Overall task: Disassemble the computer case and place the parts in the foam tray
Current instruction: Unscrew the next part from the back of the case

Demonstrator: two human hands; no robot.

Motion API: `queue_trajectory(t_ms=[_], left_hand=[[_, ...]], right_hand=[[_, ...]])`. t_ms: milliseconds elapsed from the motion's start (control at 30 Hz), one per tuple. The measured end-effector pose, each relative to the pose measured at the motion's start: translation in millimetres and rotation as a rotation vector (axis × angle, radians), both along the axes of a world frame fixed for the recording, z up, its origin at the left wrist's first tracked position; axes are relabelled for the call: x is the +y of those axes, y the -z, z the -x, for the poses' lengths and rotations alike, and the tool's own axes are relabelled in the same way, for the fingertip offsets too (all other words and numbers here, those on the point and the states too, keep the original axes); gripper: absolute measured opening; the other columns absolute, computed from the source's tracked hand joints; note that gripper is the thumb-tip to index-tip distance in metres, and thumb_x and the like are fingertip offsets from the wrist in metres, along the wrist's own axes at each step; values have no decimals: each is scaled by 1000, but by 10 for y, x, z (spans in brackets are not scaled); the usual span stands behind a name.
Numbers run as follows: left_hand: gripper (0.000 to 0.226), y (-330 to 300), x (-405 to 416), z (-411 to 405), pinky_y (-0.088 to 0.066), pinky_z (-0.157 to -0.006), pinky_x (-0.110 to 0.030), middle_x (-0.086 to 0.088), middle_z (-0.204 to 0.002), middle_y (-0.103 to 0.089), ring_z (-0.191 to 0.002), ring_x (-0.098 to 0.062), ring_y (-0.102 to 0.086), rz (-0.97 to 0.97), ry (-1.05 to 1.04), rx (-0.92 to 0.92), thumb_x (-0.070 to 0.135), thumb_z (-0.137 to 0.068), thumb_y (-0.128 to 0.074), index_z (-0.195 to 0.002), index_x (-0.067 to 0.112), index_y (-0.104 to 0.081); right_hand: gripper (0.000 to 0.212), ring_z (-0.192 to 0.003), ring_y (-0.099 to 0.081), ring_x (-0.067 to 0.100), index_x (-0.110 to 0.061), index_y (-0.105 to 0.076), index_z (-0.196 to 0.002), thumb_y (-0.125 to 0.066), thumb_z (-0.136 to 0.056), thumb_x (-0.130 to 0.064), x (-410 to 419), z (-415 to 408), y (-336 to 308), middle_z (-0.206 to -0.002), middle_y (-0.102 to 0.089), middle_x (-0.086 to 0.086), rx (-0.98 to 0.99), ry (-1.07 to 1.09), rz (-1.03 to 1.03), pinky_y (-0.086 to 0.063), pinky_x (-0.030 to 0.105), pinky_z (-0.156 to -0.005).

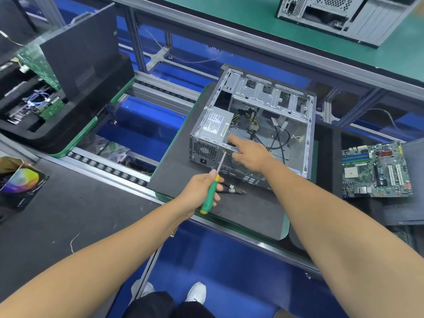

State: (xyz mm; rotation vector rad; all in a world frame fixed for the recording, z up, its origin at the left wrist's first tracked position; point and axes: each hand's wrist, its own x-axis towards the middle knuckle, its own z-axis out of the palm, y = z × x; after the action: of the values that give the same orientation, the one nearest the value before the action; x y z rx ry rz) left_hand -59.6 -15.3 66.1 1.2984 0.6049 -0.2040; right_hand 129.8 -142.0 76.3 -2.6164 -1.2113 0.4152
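The fingers of the left hand (199, 190) wrap around the green screwdriver (212, 188), its tip on the computer case (252, 125). The right hand (249, 154) rests on the case, pointing finger straight.

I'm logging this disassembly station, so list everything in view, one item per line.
open computer case: one, grey metal, on the dark mat at centre
power supply: one, grey, inside the case's near left corner
motherboard: one, green, right of the case
pliers: one, dark, on the mat in front of the case
second computer case: one, grey, on the green bench, top right
foam tray: one, black, left, holding boards and a dark panel
screwdriver: one, green and yellow handle, tip at the case's rear edge
left hand: grips the screwdriver
right hand: rests on the case's rear edge
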Motion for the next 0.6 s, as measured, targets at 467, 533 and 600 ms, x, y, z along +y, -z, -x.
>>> queue_trajectory(t_ms=[467,533,600], left_hand=[[39,84,28,-35,-60,-57,-33,-12,-94,-67,-68,-16,-73,-30,-142,13,41,-92,-75,-97,6,-60],[46,76,6,-13,-59,-56,-31,-5,-91,-68,-66,-14,-72,-13,-94,41,50,-99,-61,-102,5,-67],[52,57,8,-13,-56,-54,-27,1,-84,-67,-61,-12,-66,33,-71,79,55,-102,-51,-106,9,-73]], right_hand=[[38,-64,-56,26,-31,-39,-127,-45,-91,-22,-4,-53,45,-71,-60,6,4,-10,4,-43,37,-59],[38,-63,-55,23,-32,-39,-127,-46,-91,-22,-8,-54,42,-70,-58,4,2,-13,-3,-40,35,-57],[37,-62,-55,23,-32,-38,-126,-47,-91,-21,-9,-55,45,-69,-57,4,5,-11,-5,-40,35,-56]])
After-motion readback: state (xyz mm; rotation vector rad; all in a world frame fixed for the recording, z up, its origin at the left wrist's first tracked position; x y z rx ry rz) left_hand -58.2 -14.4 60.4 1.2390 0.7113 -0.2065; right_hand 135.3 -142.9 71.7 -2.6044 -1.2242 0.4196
